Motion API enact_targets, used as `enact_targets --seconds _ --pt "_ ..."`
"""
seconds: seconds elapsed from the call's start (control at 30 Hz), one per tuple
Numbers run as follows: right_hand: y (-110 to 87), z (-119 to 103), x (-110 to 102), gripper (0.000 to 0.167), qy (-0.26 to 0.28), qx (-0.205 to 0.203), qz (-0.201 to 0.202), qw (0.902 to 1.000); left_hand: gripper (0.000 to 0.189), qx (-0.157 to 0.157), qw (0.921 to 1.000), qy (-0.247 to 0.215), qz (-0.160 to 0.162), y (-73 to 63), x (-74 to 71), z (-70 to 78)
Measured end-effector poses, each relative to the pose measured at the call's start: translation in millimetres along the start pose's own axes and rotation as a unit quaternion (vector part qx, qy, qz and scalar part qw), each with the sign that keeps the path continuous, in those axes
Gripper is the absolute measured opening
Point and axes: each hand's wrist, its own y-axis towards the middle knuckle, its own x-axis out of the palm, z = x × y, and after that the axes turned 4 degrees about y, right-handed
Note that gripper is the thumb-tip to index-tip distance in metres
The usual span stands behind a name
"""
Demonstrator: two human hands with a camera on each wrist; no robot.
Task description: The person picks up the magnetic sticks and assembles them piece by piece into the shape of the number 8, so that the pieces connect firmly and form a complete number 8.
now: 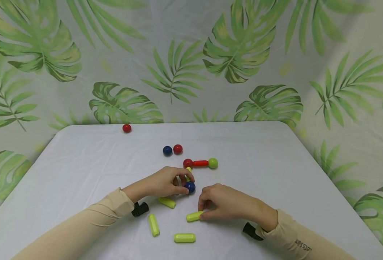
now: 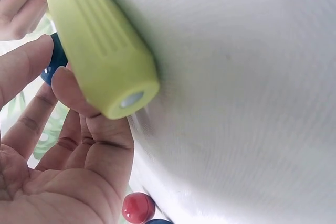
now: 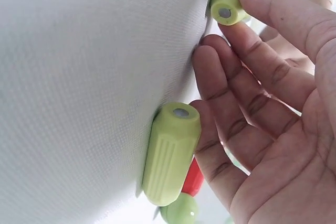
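My left hand (image 1: 167,181) pinches a dark blue ball (image 1: 190,187) between thumb and fingers. A yellow-green rod (image 1: 189,173), partly covered by the fingers, runs from that ball up to a red ball (image 1: 188,163). From the red ball a red rod (image 1: 200,163) leads right to a light green ball (image 1: 212,163). Lower down, my right hand (image 1: 227,203) pinches one end of another yellow-green rod (image 1: 194,216) between thumb and index finger. In the right wrist view a further yellow-green rod (image 3: 172,156) lies beside the little finger; the hand hides it from the head view.
Loose yellow-green rods (image 1: 153,225) lie near the front, one of them (image 1: 167,202) by my left wrist, another (image 1: 184,237) nearer the front edge. Farther back sit a blue ball (image 1: 167,151) and a red ball (image 1: 177,149). One more red ball (image 1: 127,128) is at the back edge.
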Motion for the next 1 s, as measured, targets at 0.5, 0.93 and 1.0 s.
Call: enact_targets --seconds 0.5,0.93,1.0 --pt "-2.3 11.4 -7.3 0.009 0.034 0.019 0.007 0.9992 0.027 -0.003 1.0 -0.005 0.006 -1.8 -0.1 0.7" --pt "0.1 27.7 -24.4 0.009 0.04 0.033 0.044 0.9977 0.029 -0.012 0.9998 -0.012 0.007 -2.3 -1.2 -2.2" --pt "0.8 31.3 -25.9 0.009 0.042 0.039 0.047 0.9973 0.029 -0.013 0.9998 -0.014 0.007 -2.5 -1.3 -2.1"
